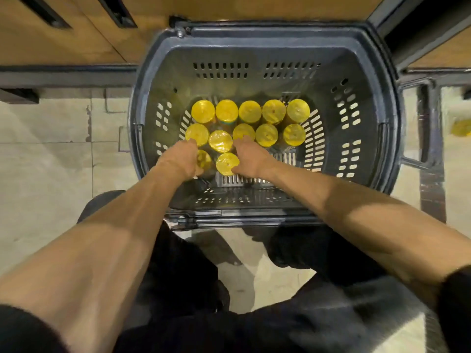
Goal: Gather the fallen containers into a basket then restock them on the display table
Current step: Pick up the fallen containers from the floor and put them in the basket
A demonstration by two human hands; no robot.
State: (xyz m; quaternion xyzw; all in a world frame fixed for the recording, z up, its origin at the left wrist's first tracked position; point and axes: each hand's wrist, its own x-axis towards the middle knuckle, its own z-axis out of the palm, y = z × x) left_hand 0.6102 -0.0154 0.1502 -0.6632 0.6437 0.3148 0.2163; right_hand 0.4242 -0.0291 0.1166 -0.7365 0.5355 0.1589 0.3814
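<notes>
"Containers (251, 112) all gathered?"

"Nearly. They stand upright in the basket (254, 54), yellow lids (274, 112) up. They're packed shoulder to shoulder in two full rows toward the far side, with a third row begun nearest me. I want them standing and tight so they can't roll about when the basket is lifted."

"And your hands?"

"Both are down inside. My left hand (179, 159) is curled round the half-hidden container (204, 157) at the near left of the pack, fingertips touching the lid beyond it. My right hand (252, 159) lies against the near middle container (226, 163), with its fingers reaching onto a second-row lid. Whether it actually grips anything, I can't tell."

"Anything left out?"

"A blurred yellow thing (461, 128) lies on the floor (51, 161), well off to my right, probably one more container. I'd judge the gathering almost done and none of the restocking begun."
</notes>
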